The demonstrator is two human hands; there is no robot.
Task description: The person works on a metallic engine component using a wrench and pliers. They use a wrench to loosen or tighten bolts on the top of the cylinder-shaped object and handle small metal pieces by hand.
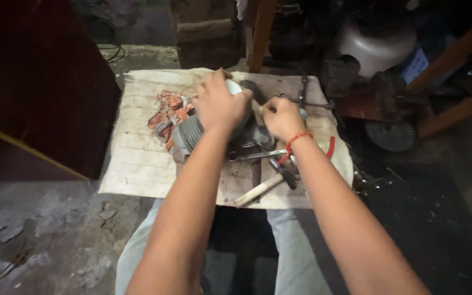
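A grey ribbed motor housing (188, 132) lies on its side on a dirty white mat (137, 158). My left hand (218, 101) rests on top of the housing, fingers wrapped over its pale end cap. My right hand (281, 116), a red thread at the wrist, is closed at the housing's right end around something small that I cannot make out. A clump of orange copper winding (166, 112) lies against the housing's left side.
A spanner (258, 155), a wooden-handled hammer (263, 186) and red-handled pliers (330, 147) lie on the mat near my right wrist. A dark cabinet (34, 82) stands at the left. A white tub (375, 46) and rusty machine parts (383, 109) crowd the right.
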